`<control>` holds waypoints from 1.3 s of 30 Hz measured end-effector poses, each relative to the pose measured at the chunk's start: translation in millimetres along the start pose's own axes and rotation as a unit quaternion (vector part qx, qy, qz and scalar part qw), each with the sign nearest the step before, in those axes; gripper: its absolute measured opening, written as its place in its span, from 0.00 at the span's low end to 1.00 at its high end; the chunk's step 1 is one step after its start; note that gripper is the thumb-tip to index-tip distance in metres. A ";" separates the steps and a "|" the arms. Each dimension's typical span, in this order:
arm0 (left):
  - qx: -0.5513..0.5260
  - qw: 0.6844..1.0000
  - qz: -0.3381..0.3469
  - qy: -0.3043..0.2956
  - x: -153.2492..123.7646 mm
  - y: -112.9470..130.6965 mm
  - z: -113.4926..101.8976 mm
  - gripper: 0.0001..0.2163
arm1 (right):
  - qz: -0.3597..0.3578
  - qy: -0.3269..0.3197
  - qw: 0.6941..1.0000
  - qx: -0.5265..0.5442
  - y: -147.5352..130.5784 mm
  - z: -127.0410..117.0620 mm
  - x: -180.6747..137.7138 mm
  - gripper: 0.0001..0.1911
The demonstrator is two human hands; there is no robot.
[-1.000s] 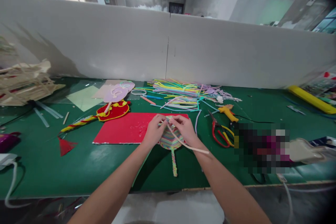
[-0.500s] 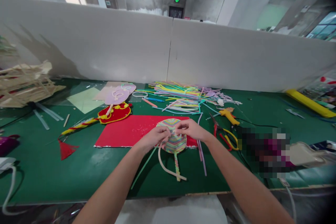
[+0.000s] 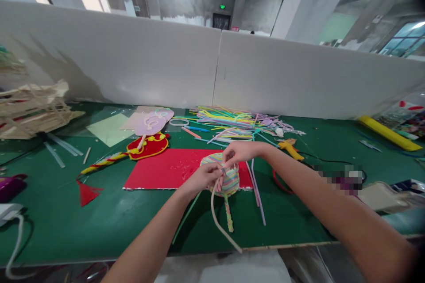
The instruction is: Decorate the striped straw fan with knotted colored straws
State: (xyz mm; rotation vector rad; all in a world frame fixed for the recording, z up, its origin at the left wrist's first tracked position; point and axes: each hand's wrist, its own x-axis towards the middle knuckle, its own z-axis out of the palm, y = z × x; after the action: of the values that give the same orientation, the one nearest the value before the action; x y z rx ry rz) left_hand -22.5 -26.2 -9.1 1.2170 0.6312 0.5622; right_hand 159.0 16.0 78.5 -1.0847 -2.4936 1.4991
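Note:
A round fan (image 3: 233, 181) with pastel zigzag stripes, seemingly made of pipe cleaners, lies partly under my hands. Its wrapped handle (image 3: 229, 219) points toward me. My left hand (image 3: 206, 177) is closed over the fan's left side, pinching a cream pipe cleaner (image 3: 215, 216) whose long tail curves down to the table edge. A pale green pipe cleaner (image 3: 186, 221) slants out below that hand. Above the fan, my right hand (image 3: 238, 152) is bent inward with its fingers pinched against the left fingertips. What sits between the right fingertips is too small to make out.
Beneath the fan is a red board (image 3: 159, 170). Behind it lies a heap of colored pipe cleaners (image 3: 229, 119). A red-and-yellow tasseled fan (image 3: 148, 147) rests at left, with lilac shapes (image 3: 154, 121) above. A yellow glue gun (image 3: 290, 148) and cord sit at right.
My right hand has moved over toward the left fingertips, its forearm swinging up and now covering the pliers. The cream pipe cleaner's tail hangs straighter and lower. The view has shifted slightly.

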 end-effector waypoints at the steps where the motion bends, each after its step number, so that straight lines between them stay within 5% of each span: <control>1: -0.007 1.000 0.009 0.020 1.4 0.5 -0.7 0.13 | 0.003 0.032 0.999 0.017 1.6 1.3 -0.6 0.12; 8: -0.057 0.994 0.045 0.078 6.0 -0.3 -3.1 0.13 | -0.012 0.283 0.938 0.202 11.9 41.0 -7.9 0.17; 14: -0.039 0.994 0.047 0.090 4.8 0.8 2.2 0.14 | -0.023 0.391 0.873 0.289 13.3 75.1 -3.3 0.14; 19: 0.054 0.984 0.094 0.141 5.5 5.6 -1.9 0.14 | -0.030 0.419 0.855 0.305 22.7 80.8 2.2 0.12; 23: 0.239 0.895 0.141 0.349 3.9 5.9 -19.6 0.13 | -0.035 0.421 0.840 0.341 38.1 82.3 4.7 0.12; 25: 0.314 0.850 0.124 0.404 2.8 3.9 -28.6 0.10 | -0.017 0.431 0.827 0.360 46.8 83.0 6.0 0.13; 34: 0.445 0.849 0.097 0.269 5.9 -5.4 -25.3 0.06 | 0.004 0.461 0.792 0.400 59.1 83.0 9.0 0.15; 39: 0.409 0.872 0.110 0.246 8.3 -8.1 -26.3 0.06 | -0.045 0.449 0.769 0.453 50.9 80.3 4.5 0.13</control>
State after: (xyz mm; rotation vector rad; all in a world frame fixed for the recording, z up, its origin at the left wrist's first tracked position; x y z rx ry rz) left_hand -34.8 -4.9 -23.8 1.9839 1.2525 0.8496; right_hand 153.8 -27.9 -5.8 -1.0417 -0.9594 1.3627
